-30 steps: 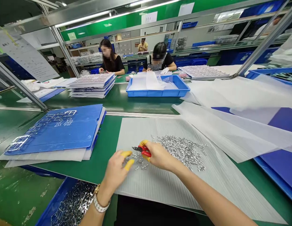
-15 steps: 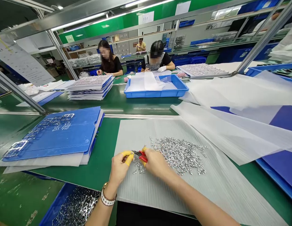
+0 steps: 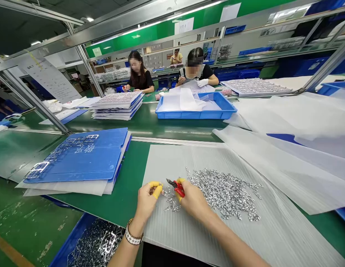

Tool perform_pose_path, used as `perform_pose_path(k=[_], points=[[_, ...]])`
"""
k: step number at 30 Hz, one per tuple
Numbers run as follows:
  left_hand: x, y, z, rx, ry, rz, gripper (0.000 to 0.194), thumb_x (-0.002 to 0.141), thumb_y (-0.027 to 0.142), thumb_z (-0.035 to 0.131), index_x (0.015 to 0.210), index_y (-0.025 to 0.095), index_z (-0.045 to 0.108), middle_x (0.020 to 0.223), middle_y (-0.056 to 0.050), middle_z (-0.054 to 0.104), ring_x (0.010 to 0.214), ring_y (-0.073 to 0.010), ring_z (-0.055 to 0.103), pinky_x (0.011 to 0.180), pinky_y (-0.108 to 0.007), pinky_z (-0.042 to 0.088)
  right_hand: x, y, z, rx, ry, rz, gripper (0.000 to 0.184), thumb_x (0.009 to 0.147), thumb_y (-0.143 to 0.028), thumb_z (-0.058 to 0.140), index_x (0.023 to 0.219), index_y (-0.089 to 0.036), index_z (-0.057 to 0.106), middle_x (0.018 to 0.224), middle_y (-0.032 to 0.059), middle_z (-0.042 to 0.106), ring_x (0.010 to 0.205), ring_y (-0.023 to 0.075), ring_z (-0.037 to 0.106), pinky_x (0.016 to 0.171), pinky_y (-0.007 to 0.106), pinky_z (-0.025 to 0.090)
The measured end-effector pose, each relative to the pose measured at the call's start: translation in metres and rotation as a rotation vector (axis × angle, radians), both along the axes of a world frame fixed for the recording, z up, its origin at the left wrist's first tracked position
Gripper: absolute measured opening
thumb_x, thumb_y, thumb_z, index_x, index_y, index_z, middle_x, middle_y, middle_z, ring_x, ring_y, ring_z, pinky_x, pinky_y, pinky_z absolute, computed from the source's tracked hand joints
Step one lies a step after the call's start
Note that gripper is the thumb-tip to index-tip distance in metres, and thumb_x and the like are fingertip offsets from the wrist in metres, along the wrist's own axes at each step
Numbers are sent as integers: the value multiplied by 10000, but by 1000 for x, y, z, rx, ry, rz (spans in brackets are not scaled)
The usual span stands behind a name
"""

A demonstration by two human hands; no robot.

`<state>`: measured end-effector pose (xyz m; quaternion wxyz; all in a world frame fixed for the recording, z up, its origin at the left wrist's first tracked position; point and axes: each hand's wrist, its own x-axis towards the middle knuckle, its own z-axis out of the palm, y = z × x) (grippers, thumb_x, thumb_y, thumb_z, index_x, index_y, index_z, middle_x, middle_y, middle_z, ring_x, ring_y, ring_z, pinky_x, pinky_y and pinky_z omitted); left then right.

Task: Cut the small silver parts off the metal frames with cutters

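My left hand (image 3: 146, 200), with yellow finger covers on thumb and forefinger, pinches a small shiny metal piece (image 3: 160, 184). Red-handled cutting pliers (image 3: 179, 187) are gripped in my right hand (image 3: 193, 198), which also wears yellow finger covers. The pliers' dark jaws point left, a short gap from the pinched piece. Under both hands lies a white foam sheet (image 3: 163, 159). A small cluster of metal pieces (image 3: 172, 202) lies between and below the hands. To the right spreads a large pile of the same silvery pieces (image 3: 224, 191).
At left, blue boards (image 3: 105, 159) are stacked with white sheets, metal frames on top. A blue bin (image 3: 86, 241) of metal scraps sits below the table edge. Beyond are a blue tray (image 3: 194, 114), a stack of loaded sheets (image 3: 116, 105) and two seated co-workers.
The pliers' jaws have come away from the piece in my left hand, so a gap now shows between them. The whole view has shifted, with things appearing farther right.
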<state>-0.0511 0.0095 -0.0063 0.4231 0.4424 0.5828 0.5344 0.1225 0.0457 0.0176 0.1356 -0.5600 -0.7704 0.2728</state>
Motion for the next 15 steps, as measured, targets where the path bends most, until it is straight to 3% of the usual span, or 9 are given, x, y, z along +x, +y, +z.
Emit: perform_pose_path(k=[9, 15], points=[[9, 2, 3, -27, -122, 17, 245, 663, 354, 740, 798, 154, 696, 669, -48, 703, 632, -169, 635, 576, -253, 464, 0, -1, -2, -298, 731, -37, 224, 723, -286, 568, 930, -215, 516, 712, -34, 543, 627, 139, 490, 573, 257, 363], [21, 1, 10, -54, -261, -39, 265, 665, 372, 744, 774, 139, 680, 627, -20, 666, 513, -93, 512, 477, -205, 348, -3, -1, 2, -556, 963, -43, 297, 656, -307, 681, 891, -200, 536, 680, -52, 492, 595, 107, 422, 531, 236, 316]])
